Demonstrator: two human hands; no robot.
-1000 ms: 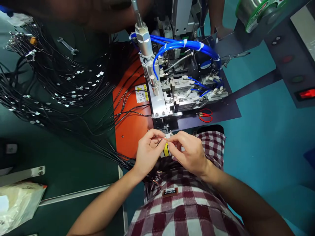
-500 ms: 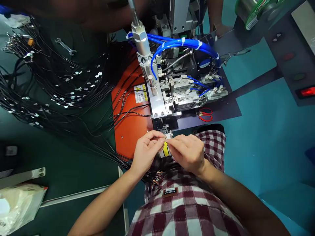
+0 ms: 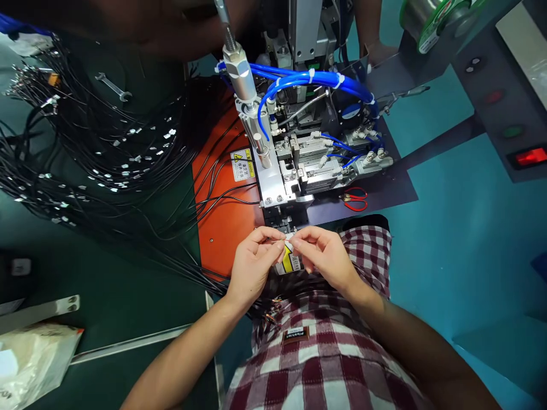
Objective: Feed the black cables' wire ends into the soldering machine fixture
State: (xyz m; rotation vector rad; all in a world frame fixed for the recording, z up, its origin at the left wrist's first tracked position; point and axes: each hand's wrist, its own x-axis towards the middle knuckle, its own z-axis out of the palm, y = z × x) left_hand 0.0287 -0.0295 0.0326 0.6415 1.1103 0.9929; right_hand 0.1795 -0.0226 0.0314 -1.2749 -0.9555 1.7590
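Observation:
Close together in front of my checked apron, both hands are pinching at the front of the machine. My left hand [image 3: 253, 261] is closed, thumb and forefinger holding a thin wire [image 3: 277, 241] that runs toward the other hand. The fingertips of my right hand [image 3: 328, 257] are pinched at the wire's far end; the exact spot is too small to make out. Just beneath the fingers shows a yellow and white warning label [image 3: 289, 262]. Black cables [image 3: 200, 272] pass behind my left wrist, and their stripped coloured ends [image 3: 270, 316] lie by the apron.
Ahead stands a metal machine [image 3: 269, 182] with blue air tubes [image 3: 318, 77] on an orange plate [image 3: 222, 228]. Red-handled snips [image 3: 356, 199] lie at its right. Many black cables with white connectors [image 3: 128, 165] and a wrench [image 3: 113, 87] occupy the left. Another person's hand [image 3: 379, 52] is behind.
My right hand has turned, its forefinger and thumb now straighter and the lower fingers loosened. The thin wire shows more clearly between the hands. My left hand stays almost in place.

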